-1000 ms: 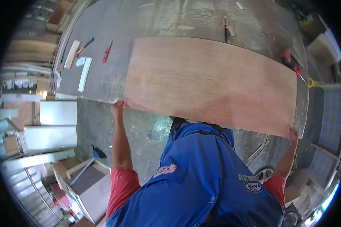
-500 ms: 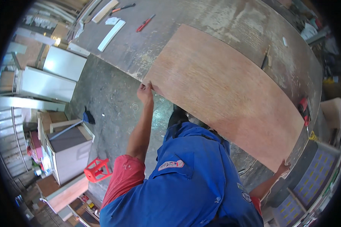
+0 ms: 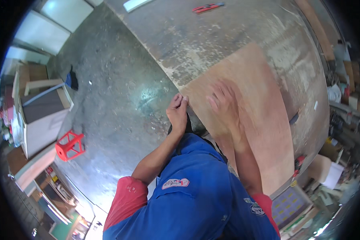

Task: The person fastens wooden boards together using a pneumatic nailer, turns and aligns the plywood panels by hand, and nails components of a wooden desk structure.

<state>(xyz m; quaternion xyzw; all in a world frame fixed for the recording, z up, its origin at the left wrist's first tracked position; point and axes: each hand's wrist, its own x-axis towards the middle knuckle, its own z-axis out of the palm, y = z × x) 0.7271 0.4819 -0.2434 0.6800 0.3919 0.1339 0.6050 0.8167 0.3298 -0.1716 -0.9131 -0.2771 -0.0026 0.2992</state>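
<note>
A reddish plywood sheet lies on a worn worktable to the right of and below me. My left hand is closed at the sheet's near left corner, thumb and fingers pinching its edge. My right hand hovers over or lightly touches the sheet's face, fingers apart and slightly blurred, gripping nothing. A red-handled tool and a white strip lie on the table beyond the sheet. Another red tool is by the sheet's right end.
Concrete floor runs along the table's left side. A red plastic stool, a box-like cabinet, a blue dustpan and leaning white panels are at the left. Boards and clutter line the right.
My view has swung round, so the sheet and table now angle away to the right. My right hand has let go of the far right corner and moved inward over the sheet, near my left hand.
</note>
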